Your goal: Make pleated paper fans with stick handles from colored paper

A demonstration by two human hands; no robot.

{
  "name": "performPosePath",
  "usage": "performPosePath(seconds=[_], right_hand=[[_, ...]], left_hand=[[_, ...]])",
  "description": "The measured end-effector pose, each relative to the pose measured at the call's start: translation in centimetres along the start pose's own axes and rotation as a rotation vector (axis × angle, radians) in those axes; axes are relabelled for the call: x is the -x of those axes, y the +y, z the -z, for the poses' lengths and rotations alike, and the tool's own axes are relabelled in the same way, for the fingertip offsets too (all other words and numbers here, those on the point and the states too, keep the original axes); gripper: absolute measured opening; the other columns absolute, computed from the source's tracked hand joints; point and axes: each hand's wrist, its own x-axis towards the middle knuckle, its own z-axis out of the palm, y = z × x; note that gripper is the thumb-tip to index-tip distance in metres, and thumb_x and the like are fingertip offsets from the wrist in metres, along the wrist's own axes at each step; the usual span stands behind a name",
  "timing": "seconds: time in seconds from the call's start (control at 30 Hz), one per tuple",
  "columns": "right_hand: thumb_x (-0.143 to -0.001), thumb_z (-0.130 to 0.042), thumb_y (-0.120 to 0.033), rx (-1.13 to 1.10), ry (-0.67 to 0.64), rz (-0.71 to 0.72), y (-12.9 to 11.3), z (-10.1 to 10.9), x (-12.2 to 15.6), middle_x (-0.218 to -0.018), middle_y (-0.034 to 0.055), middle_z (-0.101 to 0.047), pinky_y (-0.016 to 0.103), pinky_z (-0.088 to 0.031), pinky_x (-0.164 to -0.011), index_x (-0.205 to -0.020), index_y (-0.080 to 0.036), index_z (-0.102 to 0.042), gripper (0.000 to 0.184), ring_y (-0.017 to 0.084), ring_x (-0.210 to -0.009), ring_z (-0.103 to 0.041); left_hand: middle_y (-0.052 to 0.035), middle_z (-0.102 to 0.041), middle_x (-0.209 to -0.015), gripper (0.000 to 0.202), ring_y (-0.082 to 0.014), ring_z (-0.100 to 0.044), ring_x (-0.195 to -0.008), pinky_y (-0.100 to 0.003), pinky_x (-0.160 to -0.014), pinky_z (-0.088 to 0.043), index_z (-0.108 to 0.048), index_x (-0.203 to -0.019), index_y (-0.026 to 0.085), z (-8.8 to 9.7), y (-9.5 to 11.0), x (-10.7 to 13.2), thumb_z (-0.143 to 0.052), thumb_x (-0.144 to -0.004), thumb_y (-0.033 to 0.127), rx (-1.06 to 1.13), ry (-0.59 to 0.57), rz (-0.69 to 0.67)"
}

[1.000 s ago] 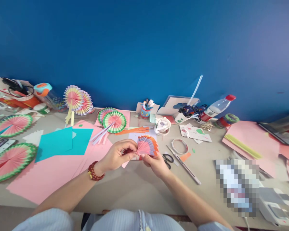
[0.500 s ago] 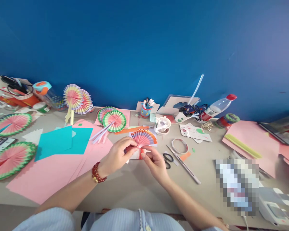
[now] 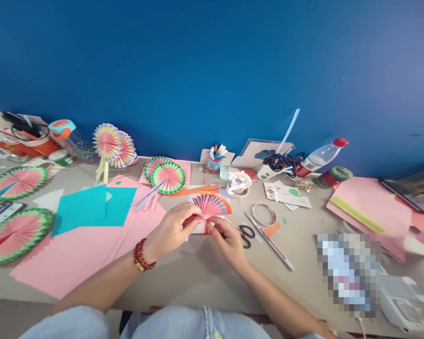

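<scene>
Both my hands pinch the base of a pleated paper fan (image 3: 212, 205), pink and lilac with an orange rim, spread open upward over the grey table (image 3: 198, 268). My left hand (image 3: 171, 230), with a red bead bracelet on the wrist, grips the fan's lower left corner. My right hand (image 3: 228, 240) pinches the lower right of it, fingers closed. A pair of scissors (image 3: 246, 234) and a craft knife (image 3: 270, 242) lie just right of my right hand.
Pink paper (image 3: 81, 249) and teal sheets (image 3: 92, 207) lie to the left, with finished round fans (image 3: 167, 178) and larger ones (image 3: 16, 233) around. Tape rolls (image 3: 239, 184), a pen cup (image 3: 214, 162), a bottle (image 3: 320, 155) and pink card (image 3: 371, 207) sit behind and right.
The fan has turned from tilted right to upright and spread wider. My hands have shifted slightly down toward the table, still pinching its base.
</scene>
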Motion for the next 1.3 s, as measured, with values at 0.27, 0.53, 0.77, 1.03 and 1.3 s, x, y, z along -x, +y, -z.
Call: performPosePath(seconds=[0.27,0.53,0.77,1.03,1.3], right_hand=[[-0.092,-0.058,-0.037,0.047,0.021,0.074,0.0,0.1,0.0,-0.079,0.0046,-0.071,0.027,-0.047,-0.058,-0.101,-0.022,-0.074,0.023,0.017,-0.061,-0.059],[-0.092,-0.059,-0.03,0.018,0.051,0.102,0.0,0.5,-0.2,-0.094,0.0074,-0.077,0.032,-0.056,-0.074,-0.099,-0.023,-0.076,0.019,0.022,-0.081,-0.071],[-0.092,-0.059,-0.028,0.086,0.035,0.137,0.1,1.0,0.2,-0.089,0.0072,-0.078,0.029,-0.055,-0.065,-0.098,-0.022,-0.077,0.019,0.021,-0.074,-0.072],[-0.093,-0.057,-0.023,0.154,0.039,0.27,-0.3,1.2,0.2,-0.087,0.0038,-0.078,0.024,-0.055,-0.064,-0.102,-0.023,-0.075,0.021,0.017,-0.071,-0.072],[-0.094,-0.055,-0.021,0.208,0.014,0.325,-0.5,1.5,0.1,-0.078,0.0026,-0.076,0.022,-0.052,-0.058,-0.101,-0.022,-0.075,0.021,0.014,-0.06,-0.068]], left_hand=[[-0.002,-0.064,-0.09,0.005,-0.0145,-0.061,-0.081,-0.026,-0.075,-0.049,-0.059,-0.096,0.021,0.0,-0.1,0.0,-0.055,-0.094,0.019,0.021,0.01,0.019],[-0.0004,-0.066,-0.085,0.01,-0.012,-0.06,-0.069,-0.021,-0.061,-0.049,-0.061,-0.092,0.02,-0.3,-0.1,0.1,-0.058,-0.093,0.029,0.09,-0.006,0.187],[-0.0016,-0.068,-0.088,0.007,-0.0144,-0.064,-0.082,-0.023,-0.072,-0.051,-0.063,-0.089,0.018,-0.2,-0.3,0.0,-0.064,-0.089,0.025,0.201,0.02,0.236],[0.0029,-0.06,-0.068,0.022,-0.0068,-0.05,-0.044,-0.019,-0.042,-0.039,-0.059,-0.088,0.017,-0.2,-0.9,0.2,-0.065,-0.088,0.038,0.376,-0.003,0.401],[0.0077,-0.052,-0.056,0.023,-0.0052,-0.045,-0.035,-0.017,-0.035,-0.035,-0.057,-0.087,0.018,-0.4,-1.1,0.2,-0.067,-0.087,0.039,0.492,-0.004,0.447]])
